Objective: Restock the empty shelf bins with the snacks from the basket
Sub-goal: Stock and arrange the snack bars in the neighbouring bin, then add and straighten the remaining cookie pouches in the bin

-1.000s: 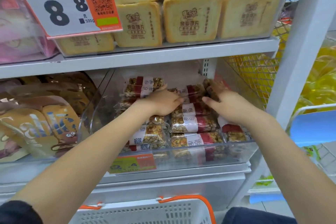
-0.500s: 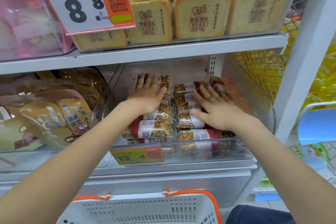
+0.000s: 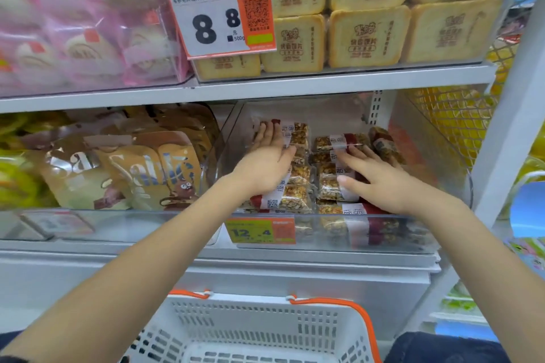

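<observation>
A clear plastic shelf bin (image 3: 413, 233) on the middle shelf holds several nut bars (image 3: 295, 200) in clear wrappers with red and white labels, laid in two stacks. My left hand (image 3: 265, 162) lies flat, fingers spread, on top of the left stack. My right hand (image 3: 374, 177) rests palm down with fingers apart on the right stack. Neither hand grips a bar. The white basket (image 3: 253, 330) with an orange handle sits below, at the bottom of the view; the part of its floor that shows looks bare.
An orange price tag (image 3: 261, 231) hangs on the bin's front. Brown snack bags (image 3: 132, 174) fill the bin to the left. Toast-shaped packs (image 3: 365, 35) and pink bags (image 3: 73, 23) fill the shelf above. A white upright post (image 3: 507, 127) stands at the right, with yellow goods behind mesh.
Both hands went from holding bars at the bin's middle to lying flat and spread on the stacks. The view has dropped, showing more of the basket.
</observation>
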Available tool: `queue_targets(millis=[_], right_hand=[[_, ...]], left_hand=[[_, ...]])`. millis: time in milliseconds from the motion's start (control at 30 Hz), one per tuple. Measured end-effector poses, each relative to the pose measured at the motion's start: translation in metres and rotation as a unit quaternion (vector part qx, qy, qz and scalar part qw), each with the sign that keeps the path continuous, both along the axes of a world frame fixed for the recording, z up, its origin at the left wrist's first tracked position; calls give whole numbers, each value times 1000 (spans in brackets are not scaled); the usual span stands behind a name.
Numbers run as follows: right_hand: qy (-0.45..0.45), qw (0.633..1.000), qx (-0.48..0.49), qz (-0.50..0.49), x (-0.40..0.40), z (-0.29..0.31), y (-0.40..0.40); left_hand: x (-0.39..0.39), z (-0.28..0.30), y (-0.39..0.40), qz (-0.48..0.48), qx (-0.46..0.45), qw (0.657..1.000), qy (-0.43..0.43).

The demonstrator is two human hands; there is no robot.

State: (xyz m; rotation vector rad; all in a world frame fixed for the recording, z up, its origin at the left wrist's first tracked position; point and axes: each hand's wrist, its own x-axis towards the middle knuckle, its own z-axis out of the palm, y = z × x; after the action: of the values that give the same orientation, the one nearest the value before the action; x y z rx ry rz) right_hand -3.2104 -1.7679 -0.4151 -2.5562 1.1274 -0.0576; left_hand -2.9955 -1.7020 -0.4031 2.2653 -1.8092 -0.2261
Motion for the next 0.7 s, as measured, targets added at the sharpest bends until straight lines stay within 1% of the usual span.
queue_targets(millis=[33,67,133,200,233,300,367,433,500,533,600,700], right_hand=[[-35,999,-16,8,2,6,7],[-79,996,-27,18,5,13,16],[-168,984,-35,40,14,25,38],[-218,973,-34,73,27,32,64],[-228,969,-29,94,35,32,78],[-239,962,-12,132,51,25,103],[-256,956,4,141,67,17,123],[-270,954,0,133,86,15,136],[-276,951,-27,137,111,21,146],[-277,949,-41,144,126,26,149],[-261,947,-84,165,159,39,157],[-210,945,-168,184,213,61,161]], left_hand=[[1,3,18,-27,-47,998,-25],[3,7,40,-56,-85,992,-68],[13,14,86,-113,-129,973,-157],[31,18,127,-143,-157,958,-192],[43,17,145,-136,-166,958,-188],[73,14,176,-92,-178,964,-175],[107,5,198,-36,-184,969,-161],[138,-7,212,25,-205,971,-120],[164,-14,220,96,-240,965,-47],[178,-16,221,127,-266,955,-18],[206,-16,222,172,-302,938,18],[246,-12,218,217,-307,925,58]])
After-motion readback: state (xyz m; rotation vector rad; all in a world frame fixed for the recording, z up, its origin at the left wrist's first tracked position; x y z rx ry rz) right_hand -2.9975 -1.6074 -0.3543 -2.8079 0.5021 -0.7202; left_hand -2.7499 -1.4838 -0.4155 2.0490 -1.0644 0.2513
